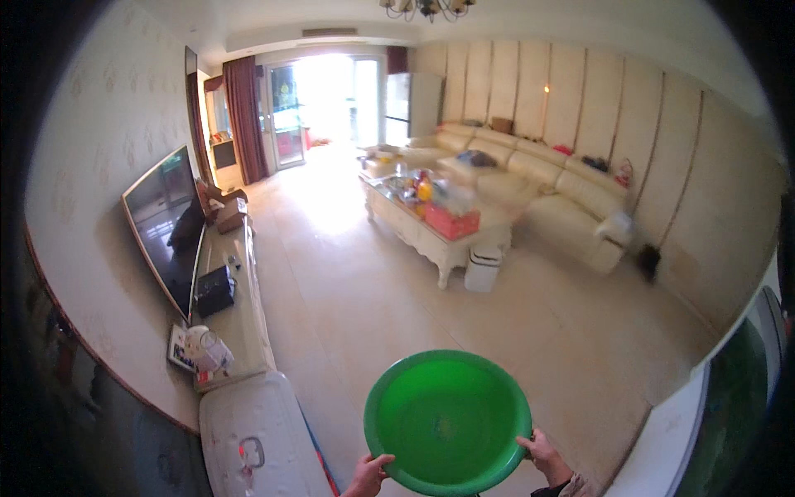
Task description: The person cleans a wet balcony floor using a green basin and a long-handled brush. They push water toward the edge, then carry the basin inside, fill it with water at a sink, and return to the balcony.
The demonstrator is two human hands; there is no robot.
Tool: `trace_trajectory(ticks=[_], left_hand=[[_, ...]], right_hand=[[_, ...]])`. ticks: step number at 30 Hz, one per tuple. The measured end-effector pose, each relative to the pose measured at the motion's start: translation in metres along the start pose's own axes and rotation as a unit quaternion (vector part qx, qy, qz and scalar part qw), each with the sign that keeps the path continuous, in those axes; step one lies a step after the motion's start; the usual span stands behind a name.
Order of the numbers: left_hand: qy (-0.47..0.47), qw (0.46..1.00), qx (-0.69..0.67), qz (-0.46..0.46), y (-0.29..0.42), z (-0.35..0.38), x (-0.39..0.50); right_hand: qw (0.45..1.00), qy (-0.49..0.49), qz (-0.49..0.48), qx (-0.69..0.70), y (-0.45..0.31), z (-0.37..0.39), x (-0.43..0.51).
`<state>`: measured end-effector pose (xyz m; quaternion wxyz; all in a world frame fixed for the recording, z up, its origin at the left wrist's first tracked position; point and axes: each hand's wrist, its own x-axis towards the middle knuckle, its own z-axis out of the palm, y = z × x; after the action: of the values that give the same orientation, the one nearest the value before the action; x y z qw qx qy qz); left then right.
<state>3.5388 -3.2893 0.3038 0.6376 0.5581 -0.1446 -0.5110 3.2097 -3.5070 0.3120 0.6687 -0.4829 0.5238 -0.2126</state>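
Observation:
A round green plastic basin (444,422) is held out over the tiled floor, its open side facing up towards me, with nothing visible in it. My left hand (371,474) grips the rim at the lower left, thumb over the edge. On the right side, my right hand (542,452) holds the rim in the same way; a dark cuff shows at that wrist. The fingers beneath the rim are largely hidden by the basin.
A white lidded container (267,435) stands at lower left beside a long TV cabinet (239,335). Ahead are a carved coffee table (404,227) bearing a red box (452,222), a white bin (483,270) and a cream sofa (553,217). A white ledge (661,428) runs at right.

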Motion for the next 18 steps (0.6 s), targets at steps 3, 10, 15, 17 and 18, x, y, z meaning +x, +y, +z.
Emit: trace_trajectory(ticks=[3,10,15,17,18], left_hand=[[0.020,0.993,0.080,0.080,0.049,0.011,0.059],[0.153,0.976,-0.153,-0.038,0.110,-0.033,0.209],[0.190,0.969,-0.159,0.011,0.176,-0.082,0.331],[0.175,0.981,-0.080,-0.017,0.222,-0.093,0.380],[0.155,0.987,-0.036,0.032,0.243,-0.096,0.407]], right_hand=[[0.999,-0.048,-0.007,-0.013,-0.061,0.022,0.096],[0.987,-0.139,-0.038,-0.073,-0.172,0.127,0.311],[0.965,-0.137,-0.146,-0.169,-0.238,0.214,0.464],[0.974,-0.136,-0.125,-0.129,-0.281,0.243,0.511],[0.976,-0.132,-0.117,-0.125,-0.304,0.256,0.532]])
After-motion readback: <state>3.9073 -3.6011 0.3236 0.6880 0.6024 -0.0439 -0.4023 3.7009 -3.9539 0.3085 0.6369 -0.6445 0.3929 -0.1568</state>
